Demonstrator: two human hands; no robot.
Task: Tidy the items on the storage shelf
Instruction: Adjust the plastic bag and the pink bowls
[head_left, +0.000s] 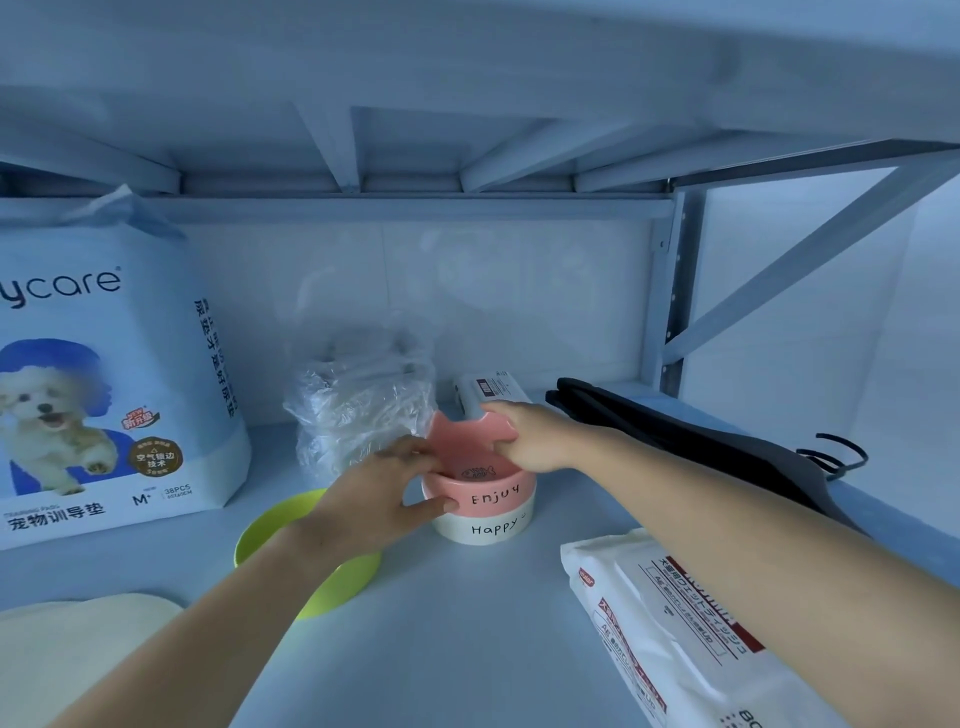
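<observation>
Open shelf (457, 629) lane front-centre. Green plate (265, 525) left, wipes pack (665, 623) right. Crumpled plastic bag (358, 405) crowds behind stacked bowls (483, 514).

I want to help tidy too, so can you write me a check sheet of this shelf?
Surface: pale shelf board.
Job's things: pink bowl nested in white bowl; green bowl; pad bag; wipes pack.
Clutter: crumpled clear plastic; dark flat item; cream cloth.
Grippers: left hand and right hand each grip the pink bowl's rim.
Cables: black loops at right, cannot tell if cord.
Surroundings: white wall, metal frame.
</observation>
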